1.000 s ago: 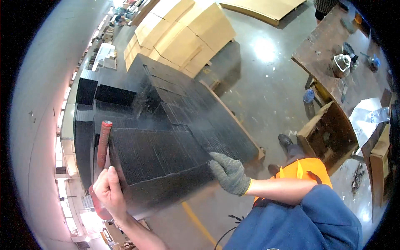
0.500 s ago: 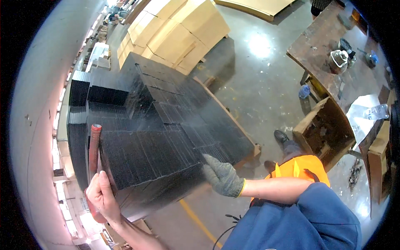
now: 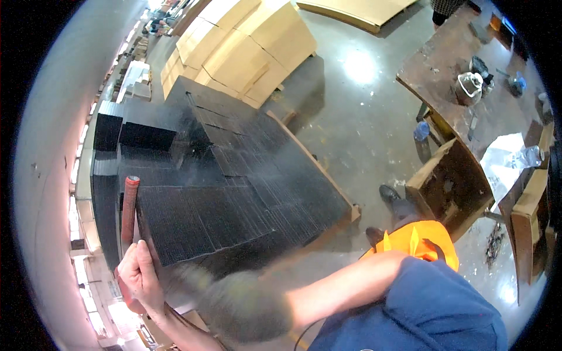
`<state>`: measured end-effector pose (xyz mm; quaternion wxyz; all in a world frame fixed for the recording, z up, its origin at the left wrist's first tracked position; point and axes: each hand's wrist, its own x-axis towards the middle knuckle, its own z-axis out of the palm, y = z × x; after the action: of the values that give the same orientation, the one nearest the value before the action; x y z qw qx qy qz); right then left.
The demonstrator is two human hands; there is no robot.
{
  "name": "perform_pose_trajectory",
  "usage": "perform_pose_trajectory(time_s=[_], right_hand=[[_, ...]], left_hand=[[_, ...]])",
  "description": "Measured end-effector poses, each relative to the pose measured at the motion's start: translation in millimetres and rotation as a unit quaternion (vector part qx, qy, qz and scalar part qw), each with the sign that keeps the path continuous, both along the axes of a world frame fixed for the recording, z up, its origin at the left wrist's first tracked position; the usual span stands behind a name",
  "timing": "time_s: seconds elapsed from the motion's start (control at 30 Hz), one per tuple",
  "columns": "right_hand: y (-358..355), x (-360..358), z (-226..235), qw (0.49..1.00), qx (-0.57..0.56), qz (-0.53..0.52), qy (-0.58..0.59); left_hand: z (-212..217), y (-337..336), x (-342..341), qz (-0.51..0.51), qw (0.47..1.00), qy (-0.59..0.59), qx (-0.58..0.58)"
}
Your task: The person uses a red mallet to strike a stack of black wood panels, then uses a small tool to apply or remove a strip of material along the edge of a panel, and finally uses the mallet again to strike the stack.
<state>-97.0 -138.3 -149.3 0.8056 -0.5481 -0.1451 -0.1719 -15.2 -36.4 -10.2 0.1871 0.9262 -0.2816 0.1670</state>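
My left hand (image 3: 139, 272) is bare and closed around a red tube (image 3: 130, 207) with a textured surface and a round end pointing up and away. The tube runs along the left side of a large block of stacked black sheets (image 3: 199, 219), their edges showing as fine lines. My right hand (image 3: 246, 307), in a dark grey-green work glove, is smeared by motion in front of the stack's near side, so its fingers cannot be made out. A faint haze hangs over the top of the stack.
A wooden pallet edge (image 3: 313, 158) shows along the stack's right. Beyond stand wrapped tan bundles (image 3: 246, 44). At the right are a worn brown table (image 3: 433, 64) with a clear jug (image 3: 469, 88) and an open cardboard box (image 3: 451, 181). Another person (image 3: 440, 9) is at the far edge.
My right hand has swept left and nearer to me, from the stack's right corner to its near side. My left hand keeps its hold on the red tube.
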Motion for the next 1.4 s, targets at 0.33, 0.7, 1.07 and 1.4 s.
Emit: perform_pose_trajectory(time_s=[0.33,0.7,1.07,1.4], right_hand=[[41,-19,-42,0.881,-0.324,-0.305,-0.162],[25,-16,36,0.686,-0.535,-0.492,0.033],[28,-11,42,0.939,-0.191,-0.241,-0.155],[-57,-24,-132,0.965,0.082,-0.146,0.199]], left_hand=[[4,-4,-2,0.011,1.000,0.014,0.008],[-1,-3,-2,0.034,0.999,-0.001,-0.026],[0,-8,-6,0.022,1.000,-0.003,-0.018],[-1,-5,-1,0.001,0.999,-0.031,-0.023]])
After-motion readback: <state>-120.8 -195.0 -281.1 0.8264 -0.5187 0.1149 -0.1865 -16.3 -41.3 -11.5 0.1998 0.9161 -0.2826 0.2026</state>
